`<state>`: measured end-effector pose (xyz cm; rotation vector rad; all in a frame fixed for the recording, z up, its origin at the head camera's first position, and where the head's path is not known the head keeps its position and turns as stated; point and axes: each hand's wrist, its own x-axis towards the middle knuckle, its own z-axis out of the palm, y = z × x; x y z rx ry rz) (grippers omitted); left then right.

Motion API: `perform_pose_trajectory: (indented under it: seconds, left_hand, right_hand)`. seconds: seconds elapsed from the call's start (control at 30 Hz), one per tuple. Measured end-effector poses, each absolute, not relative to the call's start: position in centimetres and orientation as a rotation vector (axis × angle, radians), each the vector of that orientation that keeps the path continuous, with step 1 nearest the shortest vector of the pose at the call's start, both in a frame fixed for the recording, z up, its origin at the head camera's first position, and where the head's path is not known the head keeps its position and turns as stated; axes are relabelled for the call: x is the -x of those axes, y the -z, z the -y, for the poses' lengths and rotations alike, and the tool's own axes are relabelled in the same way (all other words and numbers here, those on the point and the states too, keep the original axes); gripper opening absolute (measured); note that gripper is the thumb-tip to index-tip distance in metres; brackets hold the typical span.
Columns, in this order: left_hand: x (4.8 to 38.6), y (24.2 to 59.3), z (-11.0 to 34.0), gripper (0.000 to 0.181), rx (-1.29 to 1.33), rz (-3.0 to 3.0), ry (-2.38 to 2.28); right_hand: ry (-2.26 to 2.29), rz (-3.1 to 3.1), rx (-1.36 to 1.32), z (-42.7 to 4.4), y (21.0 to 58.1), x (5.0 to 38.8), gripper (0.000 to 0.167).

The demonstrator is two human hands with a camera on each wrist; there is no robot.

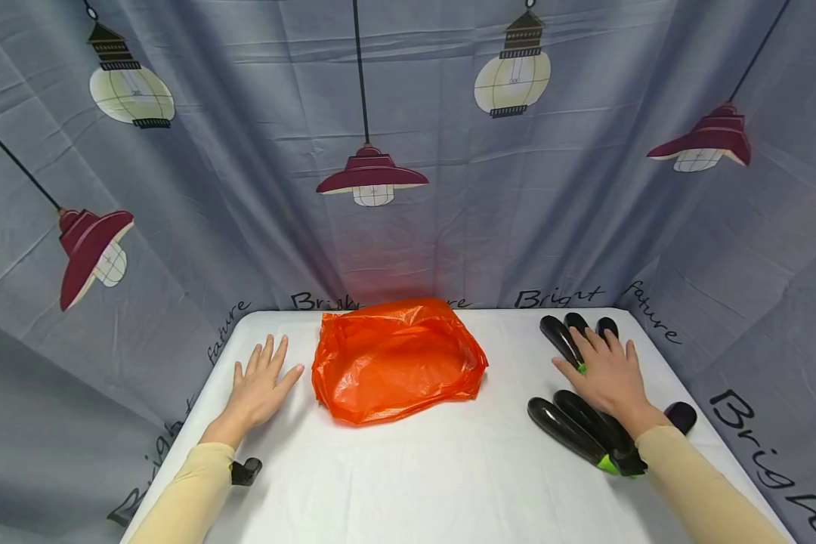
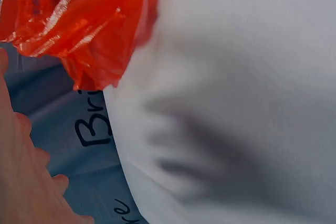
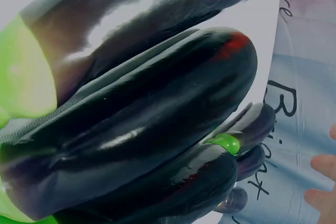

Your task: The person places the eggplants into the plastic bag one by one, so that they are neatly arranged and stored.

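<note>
An orange-red plastic bag [image 1: 397,363] lies at the back middle of the white table. To its left, my left hand [image 1: 255,389] hovers with fingers spread, casting a shadow on the cloth and holding nothing. Glossy dark eggplants [image 1: 564,427] with bright green stem ends lie at the right in a near group, with more eggplants [image 1: 559,338] behind. Over them my right hand [image 1: 605,378] stretches out, fingers straight; whether it touches any cannot be told. In the right wrist view the near eggplants [image 3: 131,124] fill much of the picture, partly hidden in the head view by my hand and forearm.
A grey-blue curtain [image 1: 449,249] printed with lamps and lettering surrounds the back and sides of the white table [image 1: 415,483]. One more dark eggplant end [image 1: 682,415] shows right of my right wrist. A black device [image 1: 246,471] sits at my left wrist.
</note>
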<state>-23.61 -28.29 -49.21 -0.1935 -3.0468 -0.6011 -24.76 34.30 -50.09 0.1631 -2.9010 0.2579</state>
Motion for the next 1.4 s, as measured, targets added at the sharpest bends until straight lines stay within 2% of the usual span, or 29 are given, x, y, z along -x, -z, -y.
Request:
perform_pose_trajectory:
  seconds: [0.6,0.93,1.4]
  left_hand:
    - [23.9,48.1,26.1,0.084,0.289,2.973,1.057]
    - [24.3,48.5,25.8,0.084,0.428,2.882,1.253]
    - [24.7,48.9,25.2,0.061,0.511,2.813,1.352]
  right_hand:
    - [-0.482,2.763,-0.138,-35.1,49.4,24.2,0.080]
    - [-0.536,2.763,-0.109,-35.7,49.0,23.2,0.066]
    - [-0.546,2.751,-0.062,-36.7,48.9,21.5,0.054]
